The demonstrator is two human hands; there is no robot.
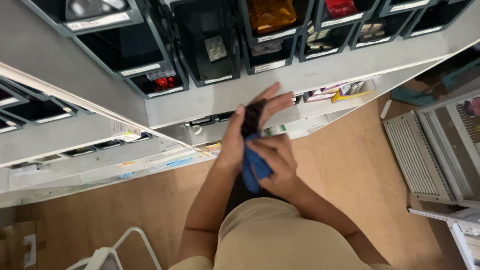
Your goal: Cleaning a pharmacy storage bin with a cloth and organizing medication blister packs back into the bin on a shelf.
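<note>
In front of my chest, my left hand (pixel 237 132) holds a small dark blister-like pack (pixel 252 116) upright, fingers stretched out behind it. My right hand (pixel 277 162) is closed on a blue cloth (pixel 254 167) and presses it against the lower part of the dark pack. Both hands touch each other over the brown tiled floor, just in front of the grey shelving.
Grey shelves (pixel 310 75) carry rows of dark plastic bins (pixel 207 42) with packets inside, one orange (pixel 270 15), one red (pixel 340 7). Lower shelves hold small boxes (pixel 345 91). A white metal rack (pixel 435 155) stands at the right, a white step frame (pixel 125 245) at lower left.
</note>
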